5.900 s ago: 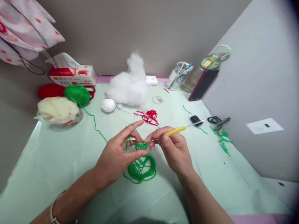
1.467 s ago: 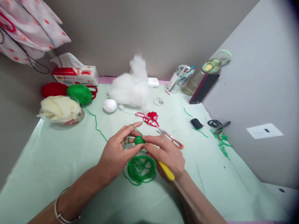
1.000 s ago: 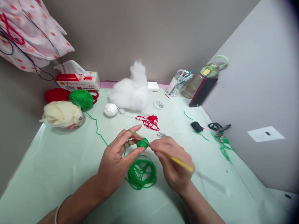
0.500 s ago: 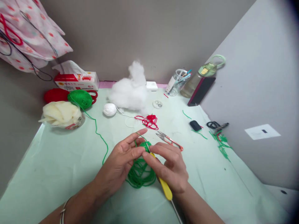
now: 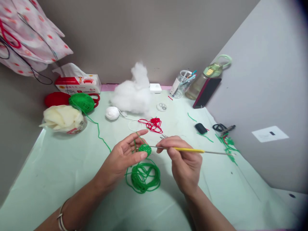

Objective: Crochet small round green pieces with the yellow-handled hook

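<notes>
Between thumb and fingers, my left hand [image 5: 125,154] pinches a small round green crochet piece [image 5: 144,149]. Green yarn runs up over its raised index finger. My right hand [image 5: 184,160] is closed around the yellow handle of a crochet hook [image 5: 190,149], which lies almost level. The hook's thin metal tip points left and reaches the edge of the crochet piece; whether it sits inside a stitch I cannot tell. On the table below the hands rests a loose coil of green yarn [image 5: 145,178]. Thread snips [image 5: 163,136] are mostly hidden behind my right hand.
Red yarn [image 5: 155,124], a white yarn ball [image 5: 112,113] and white stuffing [image 5: 131,96] lie beyond the hands. Green yarn [image 5: 81,102], a filled bowl [image 5: 64,120] and a tissue box [image 5: 78,84] stand left. A pen jar [image 5: 179,85], bottle [image 5: 192,91] and phone [image 5: 207,93] stand back right.
My right hand has moved right, away from my left fingers. The hook has swung from steeply slanted to nearly level. The green coil is now more exposed, and the snips are more covered.
</notes>
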### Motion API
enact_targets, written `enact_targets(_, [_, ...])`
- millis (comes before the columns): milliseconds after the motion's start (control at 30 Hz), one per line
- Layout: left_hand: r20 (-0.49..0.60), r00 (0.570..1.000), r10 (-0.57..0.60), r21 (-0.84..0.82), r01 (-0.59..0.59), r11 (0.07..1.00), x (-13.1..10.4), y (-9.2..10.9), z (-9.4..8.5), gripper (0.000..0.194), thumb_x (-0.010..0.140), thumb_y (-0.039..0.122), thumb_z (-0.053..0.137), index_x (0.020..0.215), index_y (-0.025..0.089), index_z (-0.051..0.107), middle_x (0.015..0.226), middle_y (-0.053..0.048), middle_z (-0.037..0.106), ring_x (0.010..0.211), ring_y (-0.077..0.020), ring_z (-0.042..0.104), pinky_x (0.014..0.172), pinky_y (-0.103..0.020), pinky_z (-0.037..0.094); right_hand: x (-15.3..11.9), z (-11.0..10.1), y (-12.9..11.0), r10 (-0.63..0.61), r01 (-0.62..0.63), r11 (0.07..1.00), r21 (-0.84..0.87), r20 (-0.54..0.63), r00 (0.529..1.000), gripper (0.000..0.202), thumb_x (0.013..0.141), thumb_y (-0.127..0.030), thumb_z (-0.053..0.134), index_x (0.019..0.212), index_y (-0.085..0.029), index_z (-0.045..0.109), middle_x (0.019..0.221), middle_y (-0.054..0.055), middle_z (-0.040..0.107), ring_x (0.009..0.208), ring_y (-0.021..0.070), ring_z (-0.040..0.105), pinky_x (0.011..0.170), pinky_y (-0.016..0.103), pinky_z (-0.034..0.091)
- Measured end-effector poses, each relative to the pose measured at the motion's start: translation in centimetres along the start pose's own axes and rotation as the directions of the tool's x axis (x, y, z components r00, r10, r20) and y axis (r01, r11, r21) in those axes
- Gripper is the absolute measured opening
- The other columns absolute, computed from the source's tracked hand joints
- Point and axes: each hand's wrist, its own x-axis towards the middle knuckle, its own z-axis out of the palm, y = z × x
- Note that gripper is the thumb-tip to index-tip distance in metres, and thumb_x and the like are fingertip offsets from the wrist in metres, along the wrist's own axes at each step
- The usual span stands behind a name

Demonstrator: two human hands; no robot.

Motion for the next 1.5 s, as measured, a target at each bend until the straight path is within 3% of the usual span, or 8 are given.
enact_targets(267, [0.123,0.991,-0.054,-0.021,0.056,0.998,0.2,0.6,-0.9,0.040,0.087,0.029,0.075,0.126,0.025,0.077,0.095,-0.002,0.065,0.080,-0.0151,0.055,0.073,-0.027,0.046,1.1,-0.5,0.1,0.342,-0.337,0.888,0.314,0.041,0.939,0.014,0.092,-0.033,0.077,0.085,-0.021,0.083,0.078,0.003,0.074,0.059,0.0123,0.065,0.058,0.027,0.054])
enact_targets(467, [0.228,0.960,-0.163,-0.136,0.198,0.971,0.1,0.9,-0.4,0.036,0.101,0.035,0.058,0.127,0.019,0.077,0.069,0.000,0.063,0.055,-0.0090,0.050,0.055,-0.022,0.039,1.2,-0.5,-0.2,0.392,-0.396,0.837,0.378,0.091,0.915,0.013,0.089,-0.033,0.080,0.084,-0.021,0.083,0.076,0.002,0.073,0.058,0.0098,0.064,0.057,0.022,0.053])
enact_targets(600, [0.221,0.968,-0.119,-0.145,0.153,0.978,0.2,0.9,-0.4,0.033,0.100,0.034,0.065,0.128,0.022,0.076,0.087,-0.003,0.071,0.071,-0.0113,0.062,0.068,-0.022,0.049,1.2,-0.7,-0.1,0.439,-0.454,0.778,0.435,0.142,0.888,0.014,0.092,-0.034,0.077,0.085,-0.022,0.081,0.076,0.001,0.071,0.058,0.0091,0.062,0.056,0.022,0.053])
enact_targets(733, [0.185,0.983,-0.006,-0.058,0.017,0.998,0.2,0.8,-0.4,0.036,0.095,0.026,0.074,0.131,0.032,0.075,0.109,-0.002,0.073,0.101,-0.0172,0.070,0.093,-0.027,0.052,0.9,-0.6,0.1,0.380,-0.451,0.804,0.387,0.249,0.891,0.015,0.095,-0.036,0.073,0.097,-0.024,0.082,0.085,0.002,0.072,0.066,0.0124,0.065,0.062,0.027,0.058])
enact_targets(867, [0.133,0.991,0.009,0.019,-0.012,1.000,-0.1,0.6,-0.3,0.047,0.085,0.021,0.085,0.129,0.037,0.076,0.111,0.000,0.074,0.109,-0.0195,0.069,0.099,-0.030,0.052,0.3,-0.3,0.0,0.155,-0.178,0.978,0.106,0.195,0.969,0.018,0.101,-0.027,0.065,0.108,-0.028,0.082,0.099,0.004,0.074,0.090,0.0170,0.070,0.080,0.033,0.058])
enact_targets(1000, [0.047,0.999,0.003,0.085,-0.007,0.996,-0.3,0.5,0.0,0.052,0.077,0.023,0.092,0.125,0.036,0.077,0.105,0.001,0.073,0.108,-0.0185,0.068,0.097,-0.029,0.052,0.0,-0.1,-0.2,0.000,0.019,0.995,-0.093,0.205,0.979,0.025,0.102,-0.018,0.062,0.113,-0.030,0.081,0.109,0.006,0.077,0.104,0.0199,0.070,0.090,0.036,0.056])
enact_targets(1233, [0.000,1.000,-0.010,0.179,0.010,0.984,-0.4,1.0,0.0,0.060,0.077,0.024,0.091,0.133,0.034,0.072,0.101,0.001,0.068,0.108,-0.0208,0.065,0.099,-0.034,0.050,0.2,-0.2,0.7,0.207,-0.259,0.920,0.295,0.195,0.959,0.017,0.103,-0.031,0.062,0.104,-0.029,0.079,0.100,0.003,0.077,0.081,0.0144,0.068,0.074,0.030,0.056])
enact_targets(1500, [0.024,0.999,-0.030,0.278,0.022,0.960,-0.5,1.3,-0.4,0.061,0.076,0.025,0.091,0.133,0.035,0.072,0.100,0.001,0.065,0.109,-0.0213,0.062,0.099,-0.035,0.048,0.5,-0.8,0.7,0.218,-0.308,0.892,0.330,0.284,0.934,0.020,0.106,-0.034,0.058,0.102,-0.025,0.076,0.101,0.004,0.078,0.081,0.0144,0.070,0.075,0.031,0.058])
